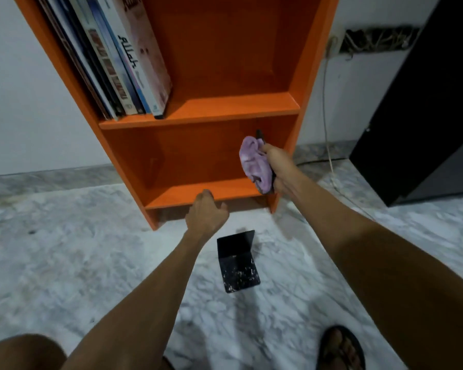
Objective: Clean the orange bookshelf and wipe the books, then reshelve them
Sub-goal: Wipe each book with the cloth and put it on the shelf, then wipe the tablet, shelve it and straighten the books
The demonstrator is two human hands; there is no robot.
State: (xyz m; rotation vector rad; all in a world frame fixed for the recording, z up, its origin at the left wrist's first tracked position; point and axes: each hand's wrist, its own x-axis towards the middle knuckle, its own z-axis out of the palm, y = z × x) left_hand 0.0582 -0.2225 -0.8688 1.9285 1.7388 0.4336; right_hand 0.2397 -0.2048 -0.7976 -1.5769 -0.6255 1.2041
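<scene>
The orange bookshelf [225,108] stands against a white wall. Several books [123,60] lean upright at the left of its upper shelf. The lower shelf [198,192] holds nothing. My right hand [277,169] grips a bunched purple cloth [253,164] together with a dark thin object, at the right end of the lower compartment. My left hand [207,213] reaches to the front edge of the lower shelf, fingers curled; whether it grips the edge I cannot tell.
A black metal bookend [237,261], speckled with dust, stands on the marble floor in front of the shelf. A black cabinet [425,116] is at the right, with a cable [326,108] hanging down the wall. My sandalled foot [341,348] is at the bottom right.
</scene>
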